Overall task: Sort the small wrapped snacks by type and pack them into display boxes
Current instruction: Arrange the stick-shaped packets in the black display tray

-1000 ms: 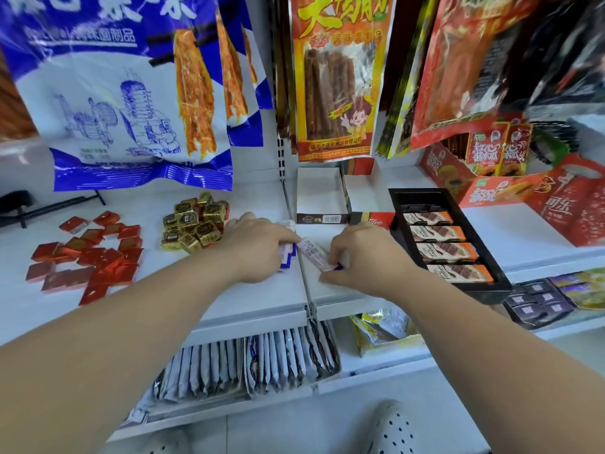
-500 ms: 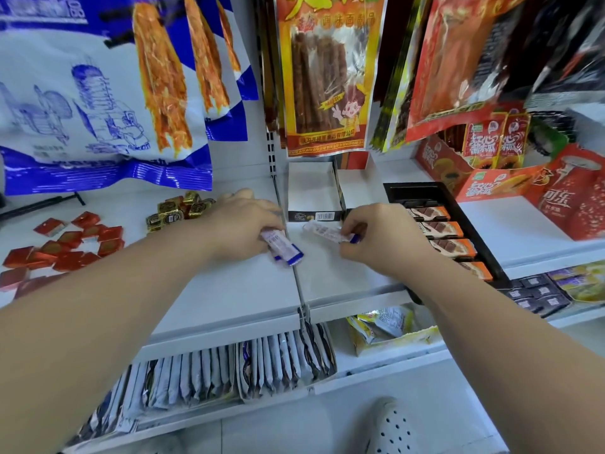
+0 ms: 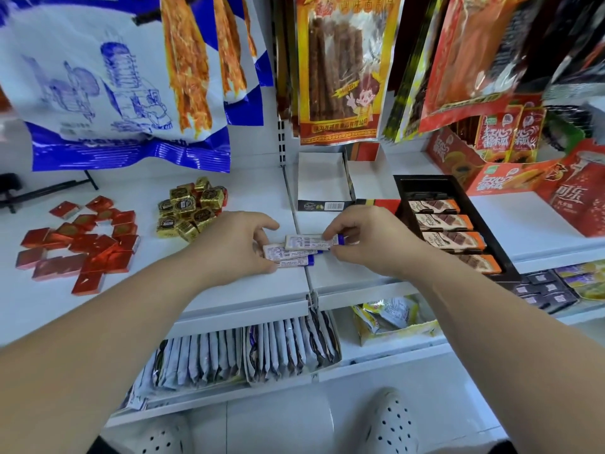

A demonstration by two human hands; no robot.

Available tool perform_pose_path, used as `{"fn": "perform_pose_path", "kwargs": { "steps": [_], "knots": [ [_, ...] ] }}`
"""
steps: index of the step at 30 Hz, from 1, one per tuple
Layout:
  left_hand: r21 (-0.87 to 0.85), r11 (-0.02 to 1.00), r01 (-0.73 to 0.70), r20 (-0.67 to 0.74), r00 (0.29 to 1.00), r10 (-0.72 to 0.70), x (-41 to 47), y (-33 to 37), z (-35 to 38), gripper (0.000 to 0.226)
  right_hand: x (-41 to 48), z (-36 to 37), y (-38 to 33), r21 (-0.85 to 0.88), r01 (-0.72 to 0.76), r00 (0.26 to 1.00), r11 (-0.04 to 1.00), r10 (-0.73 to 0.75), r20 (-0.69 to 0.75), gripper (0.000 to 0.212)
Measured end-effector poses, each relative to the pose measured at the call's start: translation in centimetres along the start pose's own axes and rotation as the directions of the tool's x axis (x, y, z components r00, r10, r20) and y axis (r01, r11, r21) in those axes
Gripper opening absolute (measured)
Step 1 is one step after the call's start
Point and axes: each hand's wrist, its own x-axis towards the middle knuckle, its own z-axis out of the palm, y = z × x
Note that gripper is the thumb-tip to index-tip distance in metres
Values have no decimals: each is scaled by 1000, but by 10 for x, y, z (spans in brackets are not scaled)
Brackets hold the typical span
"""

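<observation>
Our right hand (image 3: 370,245) pinches the right end of the top bar (image 3: 307,242) between thumb and fingertips, holding it level, white side up, over the others. Our left hand (image 3: 234,247) curls its thumb and fingers round the left ends of the lower bars (image 3: 289,258), whose blue tips point right. The small stack sits low over the white shelf (image 3: 248,290), right at the seam between two shelf panels; we cannot tell whether it touches the surface.

Just behind the stack stands an open white box (image 3: 322,204). To the right lies a black tray (image 3: 402,191) with a row of orange-ended chocolate bars (image 3: 448,240) in it. To the left are a heap of gold-wrapped cubes (image 3: 190,208) and, farther out, a spread of red squares (image 3: 85,247).
</observation>
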Motion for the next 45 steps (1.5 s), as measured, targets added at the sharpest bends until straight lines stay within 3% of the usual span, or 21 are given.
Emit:
{"fn": "perform_pose_path", "kwargs": {
  "steps": [5,12,17,22,29,32,36,45],
  "knots": [
    [-84,996,-17,-19,1000,15,-6,-5,0,82,9,20,-12,-3,96,995,995,-96,31,23],
    [59,985,-162,-39,986,164,-3,-10,-2,49,11,31,-19,-10,173,982,985,-172,73,29],
    [59,987,-152,-1,988,153,-3,-9,-6,39,8,32,-18,-94,201,979,975,-197,50,42],
    [-77,992,-96,32,995,99,-2,-13,-7,38,6,31,-15,-13,148,988,989,-148,-34,33],
    [-75,991,-112,-24,994,111,1,-7,0,28,6,27,-14,2,67,998,998,-67,15,29],
    [-272,961,-51,-44,998,41,2,-2,1,36,6,16,-11,117,1,1000,993,1,-19,32],
    [-475,877,-70,-110,994,20,4,19,-2,31,1,-3,-14,323,-11,989,946,57,-133,26],
    [-642,759,-106,-105,993,50,24,91,1,23,-26,-63,-3,593,10,929,805,212,-304,35]
  ]
}}
